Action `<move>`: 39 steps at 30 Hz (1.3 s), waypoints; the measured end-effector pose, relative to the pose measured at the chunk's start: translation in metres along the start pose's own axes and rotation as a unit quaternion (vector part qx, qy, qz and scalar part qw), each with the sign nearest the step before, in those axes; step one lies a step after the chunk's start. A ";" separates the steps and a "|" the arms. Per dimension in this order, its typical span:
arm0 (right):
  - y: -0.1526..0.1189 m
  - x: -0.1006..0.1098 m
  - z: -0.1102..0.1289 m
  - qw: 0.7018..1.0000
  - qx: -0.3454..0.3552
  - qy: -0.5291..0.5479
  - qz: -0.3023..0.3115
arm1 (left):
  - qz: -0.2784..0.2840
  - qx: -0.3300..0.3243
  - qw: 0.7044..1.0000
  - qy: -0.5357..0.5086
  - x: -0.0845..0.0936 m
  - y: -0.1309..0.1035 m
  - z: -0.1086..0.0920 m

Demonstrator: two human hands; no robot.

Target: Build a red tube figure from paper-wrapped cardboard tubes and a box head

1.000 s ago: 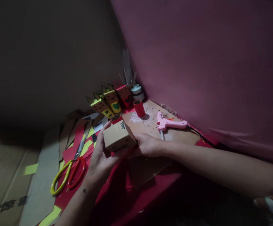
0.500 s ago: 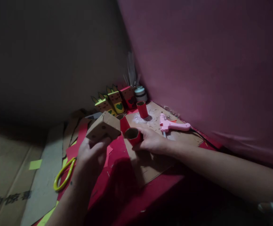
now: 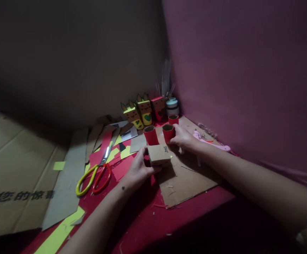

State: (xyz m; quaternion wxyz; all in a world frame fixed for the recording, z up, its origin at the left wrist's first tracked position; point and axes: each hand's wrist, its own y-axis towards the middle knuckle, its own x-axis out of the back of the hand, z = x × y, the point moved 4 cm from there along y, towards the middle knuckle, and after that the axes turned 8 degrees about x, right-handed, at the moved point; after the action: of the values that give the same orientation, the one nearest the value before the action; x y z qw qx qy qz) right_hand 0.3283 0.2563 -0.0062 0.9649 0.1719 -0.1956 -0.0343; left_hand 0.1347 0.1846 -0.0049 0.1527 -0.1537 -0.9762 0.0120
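My left hand (image 3: pixel 139 165) grips a small cardboard box (image 3: pixel 159 154) by its left side, low over the cardboard sheet. Fingers of my right hand (image 3: pixel 181 137) are wrapped round a red paper tube (image 3: pixel 168 133) with an open top. A second red tube (image 3: pixel 150 135) stands just left of it, behind the box. Farther back is a third red tube (image 3: pixel 173 119), partly hidden by the held one. My right forearm partly covers a pink glue gun (image 3: pixel 217 146).
Scissors (image 3: pixel 97 173) with one yellow and one red handle lie left among paper scraps (image 3: pixel 123 165). Several cardboard figures (image 3: pixel 144 109) stand at the back beside a pale blue-lidded jar (image 3: pixel 172 106). A pink wall (image 3: pixel 238 77) rises on the right.
The box has turned in my left hand and come down toward the sheet. My right hand has moved the red tube back, beside the other tubes. The view has shifted left.
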 end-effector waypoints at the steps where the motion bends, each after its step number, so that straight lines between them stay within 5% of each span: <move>1: -0.001 0.003 0.001 1.000 0.008 -0.001 -0.005 | 0.004 -0.003 1.000 0.011 -0.001 0.001 0.003; 5: -0.013 0.021 0.016 0.995 0.074 -0.010 -0.068 | 0.006 -0.011 1.000 0.022 -0.001 0.004 0.008; 7: -0.028 0.034 0.031 0.967 0.175 -0.016 -0.183 | 0.005 -0.016 0.999 0.029 -0.001 0.005 0.008; 10: -0.052 0.038 0.049 0.937 0.270 -0.003 -0.220 | 0.002 -0.024 0.999 0.049 -0.003 0.006 0.007; 19: -0.096 0.038 0.093 0.935 0.321 0.044 -0.146 | -0.009 -0.051 0.988 0.149 0.018 -0.011 -0.026; 24: -0.092 0.022 0.095 0.938 0.323 0.077 -0.094 | -0.175 -0.141 0.973 0.058 0.039 -0.022 -0.042; 26: -0.087 0.014 0.095 0.943 0.307 0.091 -0.087 | -0.194 -0.146 0.969 0.038 0.035 -0.025 -0.041; 30: -0.083 0.004 0.100 0.938 0.332 0.080 -0.064 | -0.147 -0.158 0.975 0.051 0.010 -0.038 -0.041; 34: -0.090 0.000 0.096 0.931 0.357 0.063 -0.044 | -0.061 -0.248 0.960 0.120 -0.015 -0.055 -0.047; 39: -0.102 -0.003 0.087 0.928 0.362 0.084 -0.031 | -0.074 -0.330 0.925 0.171 -0.022 -0.065 -0.051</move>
State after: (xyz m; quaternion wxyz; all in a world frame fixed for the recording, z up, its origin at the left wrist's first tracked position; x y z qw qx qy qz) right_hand 0.2919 0.1332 0.0332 0.8484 0.5178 -0.1073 0.0241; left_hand 0.1507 0.1152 0.0418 0.2584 -0.1221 -0.8927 -0.3485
